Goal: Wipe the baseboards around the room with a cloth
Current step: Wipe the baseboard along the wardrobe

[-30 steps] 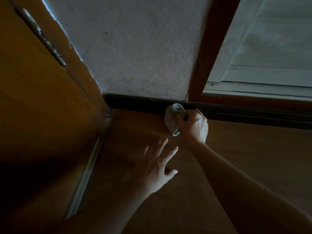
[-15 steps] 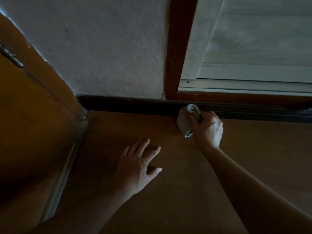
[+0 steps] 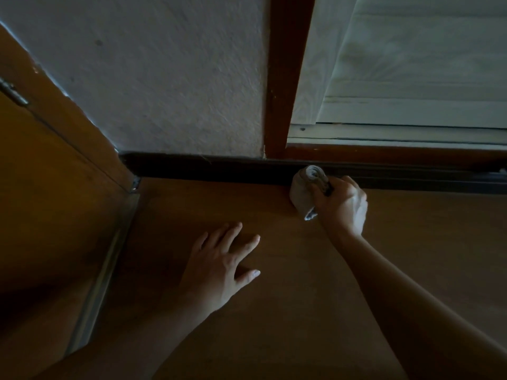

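Right hand grips one pale grey cloth, rolled into a wad with its layered end up, held against the single dark baseboard just right of one red-brown post. Left hand, second of two, lies flat, fingers spread, on the brown floor.

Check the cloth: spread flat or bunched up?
Bunched: the cloth is a rolled wad gripped in the right hand, its coiled end at the baseboard.
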Motion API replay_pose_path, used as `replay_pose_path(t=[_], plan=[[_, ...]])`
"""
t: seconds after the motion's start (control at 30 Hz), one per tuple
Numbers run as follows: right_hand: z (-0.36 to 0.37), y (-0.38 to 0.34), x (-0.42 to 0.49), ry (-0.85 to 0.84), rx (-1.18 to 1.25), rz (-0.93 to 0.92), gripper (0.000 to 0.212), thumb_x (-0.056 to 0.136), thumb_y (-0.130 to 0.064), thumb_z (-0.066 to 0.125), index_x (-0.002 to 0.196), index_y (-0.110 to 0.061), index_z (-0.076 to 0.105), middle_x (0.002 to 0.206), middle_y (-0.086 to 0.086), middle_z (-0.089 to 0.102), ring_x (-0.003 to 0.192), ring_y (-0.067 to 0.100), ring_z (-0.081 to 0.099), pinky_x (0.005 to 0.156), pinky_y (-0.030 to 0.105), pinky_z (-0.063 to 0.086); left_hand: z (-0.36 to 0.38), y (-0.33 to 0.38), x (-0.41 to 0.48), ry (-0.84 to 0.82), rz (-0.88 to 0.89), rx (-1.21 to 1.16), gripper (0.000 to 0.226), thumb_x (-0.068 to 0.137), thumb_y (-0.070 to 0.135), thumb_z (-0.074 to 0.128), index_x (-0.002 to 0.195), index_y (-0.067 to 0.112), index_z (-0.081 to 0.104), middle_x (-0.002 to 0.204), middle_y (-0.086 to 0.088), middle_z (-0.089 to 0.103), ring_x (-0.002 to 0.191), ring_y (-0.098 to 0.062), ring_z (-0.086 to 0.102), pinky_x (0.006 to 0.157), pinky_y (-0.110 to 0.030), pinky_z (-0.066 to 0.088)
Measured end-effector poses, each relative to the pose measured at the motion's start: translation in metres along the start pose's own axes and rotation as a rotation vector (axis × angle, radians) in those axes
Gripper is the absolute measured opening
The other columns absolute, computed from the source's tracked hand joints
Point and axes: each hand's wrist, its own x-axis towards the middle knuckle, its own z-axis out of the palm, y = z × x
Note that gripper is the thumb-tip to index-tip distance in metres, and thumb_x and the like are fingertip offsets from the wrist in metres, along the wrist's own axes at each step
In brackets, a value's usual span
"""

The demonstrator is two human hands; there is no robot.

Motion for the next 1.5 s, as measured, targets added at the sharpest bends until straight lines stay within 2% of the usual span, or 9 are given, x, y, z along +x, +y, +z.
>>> replay_pose_path(t=[0.17, 0.33, 0.5, 0.73, 0.9, 1.03, 1.13, 1.3, 1.5], plan=[[-0.005, 0.003, -0.002, 0.02, 0.019, 0.051, 0.021, 0.089, -0.032, 0.07, 0.083, -0.011, 0.071, 0.09, 0.003, 0.063, 0.07, 0.016, 0.053, 0.053, 0.024, 0.03, 0.0, 0.0, -0.001, 0.0, 0.006, -0.015, 0.074, 0.084, 0.08, 0.01, 0.152, 0.053, 0.016, 0.167, 0.002, 0.018, 0.152, -0.023, 0.02, 0.12, -0.048, 0.02], [0.019, -0.028, -0.008, -0.053, 0.051, -0.028, 0.022, 0.089, -0.035, 0.07, 0.09, -0.014, 0.072, 0.094, 0.001, 0.062, 0.073, 0.017, 0.057, 0.06, 0.027, 0.039, 0.0, 0.001, -0.002, -0.008, 0.004, -0.01, 0.074, 0.083, 0.078, 0.01, 0.152, 0.053, 0.015, 0.167, 0.003, 0.017, 0.152, -0.023, 0.019, 0.12, -0.048, 0.018], [0.024, -0.031, -0.01, -0.036, 0.054, -0.026, 0.021, 0.087, -0.035, 0.071, 0.093, -0.015, 0.073, 0.095, 0.001, 0.064, 0.076, 0.021, 0.062, 0.062, 0.034, 0.05, 0.002, -0.001, -0.002, 0.002, 0.008, 0.015, 0.07, 0.086, 0.076, 0.017, 0.151, 0.051, 0.025, 0.163, 0.001, 0.029, 0.149, -0.022, 0.028, 0.117, -0.049, 0.027], [0.044, -0.066, -0.018, -0.114, 0.098, -0.064, 0.024, 0.089, -0.038, 0.068, 0.095, -0.015, 0.073, 0.093, -0.003, 0.061, 0.072, 0.015, 0.054, 0.061, 0.027, 0.039, 0.005, -0.001, -0.002, 0.013, 0.009, -0.01, 0.066, 0.089, 0.074, 0.025, 0.15, 0.049, 0.03, 0.161, 0.0, 0.033, 0.148, -0.023, 0.032, 0.117, -0.05, 0.03], [0.047, -0.061, -0.021, -0.073, 0.084, -0.049, 0.025, 0.088, -0.039, 0.069, 0.092, -0.014, 0.072, 0.092, -0.001, 0.062, 0.073, 0.018, 0.059, 0.061, 0.029, 0.041, 0.008, -0.002, -0.002, 0.02, 0.012, -0.009, 0.066, 0.09, 0.074, 0.028, 0.152, 0.05, 0.024, 0.164, 0.001, 0.027, 0.151, -0.023, 0.026, 0.119, -0.05, 0.024], [0.061, -0.08, -0.024, -0.114, 0.112, -0.109, 0.027, 0.09, -0.042, 0.066, 0.094, -0.016, 0.072, 0.096, -0.002, 0.063, 0.072, 0.014, 0.057, 0.06, 0.029, 0.043, 0.01, -0.002, -0.003, 0.01, 0.017, -0.005, 0.069, 0.09, 0.074, 0.017, 0.154, 0.051, 0.017, 0.167, 0.001, 0.019, 0.153, -0.022, 0.018, 0.122, -0.049, 0.018], [0.068, -0.09, -0.025, -0.159, 0.125, -0.168, 0.03, 0.089, -0.044, 0.065, 0.092, -0.014, 0.071, 0.096, 0.0, 0.064, 0.073, 0.02, 0.062, 0.06, 0.034, 0.051, 0.01, -0.001, -0.004, 0.023, 0.008, 0.002, 0.067, 0.091, 0.073, 0.022, 0.153, 0.048, 0.026, 0.163, -0.001, 0.03, 0.149, -0.024, 0.031, 0.118, -0.05, 0.029], [0.05, -0.062, -0.016, -0.118, 0.073, -0.146, 0.028, 0.088, -0.042, 0.068, 0.091, -0.014, 0.072, 0.092, -0.001, 0.063, 0.07, 0.018, 0.058, 0.057, 0.025, 0.037, 0.013, -0.001, -0.005, 0.036, 0.018, 0.055, 0.067, 0.093, 0.072, 0.023, 0.154, 0.045, 0.028, 0.161, -0.004, 0.034, 0.146, -0.026, 0.036, 0.115, -0.052, 0.034], [0.013, -0.003, -0.004, -0.001, 0.04, -0.041, 0.026, 0.088, -0.039, 0.07, 0.083, -0.014, 0.07, 0.087, 0.001, 0.063, 0.068, 0.013, 0.053, 0.052, 0.022, 0.033, 0.009, 0.0, -0.004, -0.001, 0.018, 0.081, 0.068, 0.092, 0.071, 0.02, 0.155, 0.044, 0.026, 0.16, -0.006, 0.035, 0.144, -0.029, 0.038, 0.112, -0.054, 0.039]])
